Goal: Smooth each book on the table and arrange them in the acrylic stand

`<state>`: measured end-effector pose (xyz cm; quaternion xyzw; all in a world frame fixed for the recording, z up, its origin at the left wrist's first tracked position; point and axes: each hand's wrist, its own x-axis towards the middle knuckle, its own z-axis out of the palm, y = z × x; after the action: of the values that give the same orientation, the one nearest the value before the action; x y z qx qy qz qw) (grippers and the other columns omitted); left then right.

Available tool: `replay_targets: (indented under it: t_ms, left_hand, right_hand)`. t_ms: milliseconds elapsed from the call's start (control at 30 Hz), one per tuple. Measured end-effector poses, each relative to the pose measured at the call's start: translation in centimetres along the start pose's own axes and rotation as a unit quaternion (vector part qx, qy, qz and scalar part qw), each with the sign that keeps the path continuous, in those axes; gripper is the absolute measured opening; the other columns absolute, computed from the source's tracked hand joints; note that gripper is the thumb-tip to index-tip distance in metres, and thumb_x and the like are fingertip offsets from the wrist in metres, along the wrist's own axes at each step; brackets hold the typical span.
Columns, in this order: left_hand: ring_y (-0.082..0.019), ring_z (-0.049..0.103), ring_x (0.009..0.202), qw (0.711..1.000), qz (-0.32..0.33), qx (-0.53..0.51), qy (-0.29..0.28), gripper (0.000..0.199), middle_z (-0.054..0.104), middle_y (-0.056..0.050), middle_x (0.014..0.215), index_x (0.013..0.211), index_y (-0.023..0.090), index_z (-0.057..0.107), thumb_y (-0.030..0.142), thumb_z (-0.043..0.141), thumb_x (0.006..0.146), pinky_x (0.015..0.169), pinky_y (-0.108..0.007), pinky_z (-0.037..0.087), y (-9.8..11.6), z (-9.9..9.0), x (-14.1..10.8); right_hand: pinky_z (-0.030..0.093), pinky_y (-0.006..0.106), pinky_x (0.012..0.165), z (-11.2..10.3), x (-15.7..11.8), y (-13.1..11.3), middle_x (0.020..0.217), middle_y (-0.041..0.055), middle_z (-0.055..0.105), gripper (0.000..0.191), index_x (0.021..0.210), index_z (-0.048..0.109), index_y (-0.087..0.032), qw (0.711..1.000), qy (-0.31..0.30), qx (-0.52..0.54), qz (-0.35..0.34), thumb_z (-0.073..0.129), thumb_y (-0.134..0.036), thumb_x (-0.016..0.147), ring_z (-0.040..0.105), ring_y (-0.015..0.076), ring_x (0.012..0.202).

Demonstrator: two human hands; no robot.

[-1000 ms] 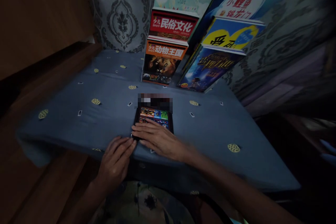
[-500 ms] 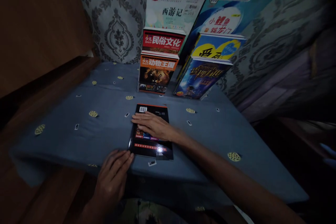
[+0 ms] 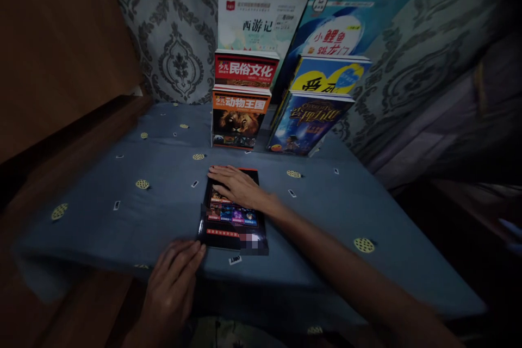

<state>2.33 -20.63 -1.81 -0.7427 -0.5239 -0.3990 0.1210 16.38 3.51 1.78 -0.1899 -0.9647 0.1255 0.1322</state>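
Observation:
A thin black book lies flat near the table's front edge, its back cover with small colour pictures facing up. Across the upper part of that cover rests my right hand, palm down with the fingers stretched to the left. It hides part of the cover. My left hand is at the table's front edge, fingers stretched out side by side, their tips at the book's near left corner. Neither hand grasps the book.
Upright books stand in two rows behind, with an orange lion-cover book and a blue book in front. A blue patterned cloth covers the table. Patterned wallpaper rises behind; a brown wooden panel is at left.
My right hand has slid towards the far edge of the book, uncovering more of its pictures. My left hand stays by the near left corner. The view has shifted slightly.

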Motion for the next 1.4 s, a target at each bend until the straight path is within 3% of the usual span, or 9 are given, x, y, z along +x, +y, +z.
replay_targets:
  t_ms: [133, 233, 300, 500, 733, 900, 1133, 1400]
  left_hand:
    - [-0.019, 0.065, 0.088, 0.999, -0.007, 0.017, -0.027, 0.045, 0.072, -0.007, 0.095, 0.124, 0.02, 0.066, 0.0, 0.046, 0.089, 0.073, -0.032, 0.057, -0.3, -0.3, 1.8]
    - [-0.021, 0.065, 0.095, 0.997, -0.013, 0.027, -0.076, 0.044, 0.07, -0.009, 0.107, 0.123, 0.021, 0.066, 0.003, 0.044, 0.09, 0.08, -0.036, 0.058, -1.3, 0.3, 3.7]
    - [-0.023, 0.065, 0.107, 0.994, -0.01, 0.031, -0.101, 0.042, 0.068, -0.011, 0.121, 0.127, 0.021, 0.064, 0.007, 0.044, 0.092, 0.089, -0.04, 0.057, -2.5, 1.3, 5.0]
    - [-0.025, 0.064, 0.116, 0.986, 0.005, 0.077, -0.148, 0.035, 0.068, -0.013, 0.127, 0.126, 0.016, 0.063, 0.015, 0.047, 0.094, 0.097, -0.044, 0.054, -6.9, 5.1, 9.3]
    - [-0.03, 0.064, 0.117, 0.964, -0.026, 0.16, -0.209, 0.038, 0.067, -0.018, 0.128, 0.126, 0.01, 0.062, 0.011, 0.045, 0.092, 0.097, -0.047, 0.052, -9.2, 8.2, 13.8]
    - [-0.031, 0.063, 0.118, 0.954, -0.037, 0.184, -0.232, 0.04, 0.066, -0.018, 0.13, 0.13, 0.011, 0.06, 0.017, 0.038, 0.097, 0.098, -0.047, 0.051, -8.7, 8.2, 14.3]
    - [-0.029, 0.061, 0.121, 0.95, -0.053, 0.182, -0.247, 0.042, 0.065, -0.016, 0.133, 0.133, 0.015, 0.06, 0.019, 0.037, 0.098, 0.098, -0.045, 0.051, -8.3, 7.7, 14.5]
    - [-0.03, 0.061, 0.124, 0.953, -0.016, 0.188, -0.237, 0.043, 0.064, -0.017, 0.135, 0.13, 0.009, 0.062, 0.021, 0.035, 0.099, 0.099, -0.045, 0.051, -8.6, 7.9, 14.6]
  right_hand:
    - [0.037, 0.047, 0.118, 0.3, -0.1, -0.3, 0.151, 0.0127, 0.052, 0.041, 0.14, 0.056, -0.019, 0.999, 0.032, -0.027, 0.009, 0.048, -0.032, 0.102, 0.044, 0.0234, 0.143]
    - [0.041, 0.044, 0.115, 0.3, -0.1, -0.4, 0.147, 0.0139, 0.056, 0.04, 0.137, 0.058, -0.018, 0.998, 0.047, -0.046, 0.009, 0.05, -0.033, 0.102, 0.049, 0.0241, 0.139]
    - [0.042, 0.042, 0.114, 0.2, -0.1, -0.5, 0.143, 0.0137, 0.058, 0.038, 0.135, 0.059, -0.016, 0.997, 0.055, -0.055, 0.008, 0.05, -0.032, 0.101, 0.052, 0.0238, 0.135]
    - [0.05, 0.04, 0.1, -0.2, -0.5, -0.7, 0.114, 0.0136, 0.07, 0.03, 0.117, 0.067, -0.011, 0.993, 0.085, -0.072, 0.034, 0.043, -0.022, 0.103, 0.061, 0.0248, 0.111]
    - [0.047, 0.037, 0.105, -0.3, -0.4, -0.8, 0.118, 0.0147, 0.071, 0.028, 0.115, 0.068, -0.009, 0.993, 0.079, -0.083, 0.04, 0.044, -0.015, 0.1, 0.063, 0.0239, 0.113]
    - [0.048, 0.037, 0.107, -0.3, -1.5, -0.2, 0.124, 0.0135, 0.071, 0.028, 0.113, 0.07, -0.014, 0.992, 0.091, -0.069, 0.057, 0.047, -0.013, 0.098, 0.065, 0.0229, 0.118]
    - [0.047, 0.04, 0.11, -1.3, -6.4, 2.7, 0.129, 0.0153, 0.069, 0.032, 0.121, 0.071, -0.013, 0.982, 0.14, -0.027, 0.126, 0.05, -0.016, 0.097, 0.064, 0.0251, 0.124]
    - [0.048, 0.044, 0.11, -1.8, -8.5, 4.5, 0.133, 0.011, 0.067, 0.035, 0.125, 0.069, -0.018, 0.98, 0.153, 0.075, 0.1, 0.047, -0.019, 0.098, 0.06, 0.0239, 0.129]
